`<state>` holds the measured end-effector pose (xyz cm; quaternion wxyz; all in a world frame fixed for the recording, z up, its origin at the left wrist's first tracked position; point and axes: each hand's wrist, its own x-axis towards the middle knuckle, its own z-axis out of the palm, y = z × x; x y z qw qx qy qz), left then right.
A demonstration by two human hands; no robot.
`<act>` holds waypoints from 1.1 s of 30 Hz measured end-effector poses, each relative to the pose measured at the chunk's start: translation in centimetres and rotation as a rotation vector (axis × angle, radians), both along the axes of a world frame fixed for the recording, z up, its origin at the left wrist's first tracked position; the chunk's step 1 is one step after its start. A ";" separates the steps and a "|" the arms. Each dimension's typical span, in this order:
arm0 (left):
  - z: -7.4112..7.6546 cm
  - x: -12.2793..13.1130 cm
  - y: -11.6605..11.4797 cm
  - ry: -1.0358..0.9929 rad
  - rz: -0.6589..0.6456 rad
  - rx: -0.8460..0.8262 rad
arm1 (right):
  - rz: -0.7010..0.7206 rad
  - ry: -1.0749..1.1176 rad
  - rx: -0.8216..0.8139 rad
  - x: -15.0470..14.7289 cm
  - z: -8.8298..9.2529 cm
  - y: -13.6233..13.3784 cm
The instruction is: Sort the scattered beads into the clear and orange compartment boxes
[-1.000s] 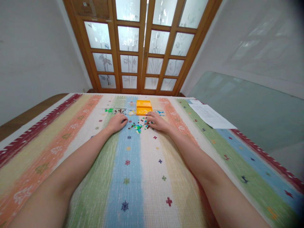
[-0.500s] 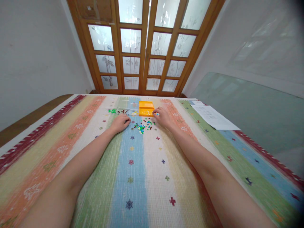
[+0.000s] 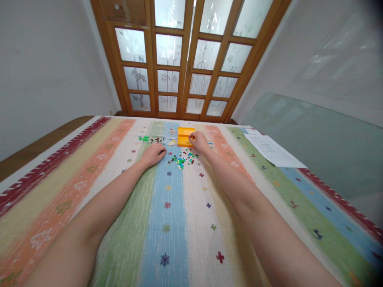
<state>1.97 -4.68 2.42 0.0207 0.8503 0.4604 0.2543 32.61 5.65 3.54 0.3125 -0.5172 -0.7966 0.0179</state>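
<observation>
My right hand (image 3: 198,142) is over the front right part of an open yellow-orange box (image 3: 186,130), thumb and fingertips pinched together. Anything between them is too small to make out. Light-coloured bits lie inside the box. My left hand (image 3: 153,154) rests on the cloth with its fingers curled, and what they may hold is hidden. Between the hands and nearer to me is a loose pile of small green, blue, brown and white pieces (image 3: 180,161). Beyond my left hand are groups of green pieces (image 3: 144,138), brown pieces (image 3: 157,140) and yellowish pieces (image 3: 172,142).
A striped tablecloth (image 3: 167,215) covers the table. Clear plastic edges show faintly around the sorted groups. Some blue pieces (image 3: 210,144) lie right of the box. Printed paper (image 3: 272,150) is on the right side. Glazed wooden doors (image 3: 184,67) stand behind the table.
My right hand has moved left from the box's right edge to over its front part. The left hand stays in place on the cloth. The view has shifted slightly.
</observation>
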 end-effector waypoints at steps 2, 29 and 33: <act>0.0 0.0 0.0 0.003 -0.005 -0.001 | -0.006 0.000 -0.007 0.1 0.0 0.0; 0.3 0.1 -0.2 0.027 -0.002 0.001 | 0.423 -0.150 -0.057 1.4 0.3 -10.4; 0.2 0.1 -0.1 0.022 -0.003 -0.005 | 0.403 -0.160 -0.033 0.9 0.3 -10.4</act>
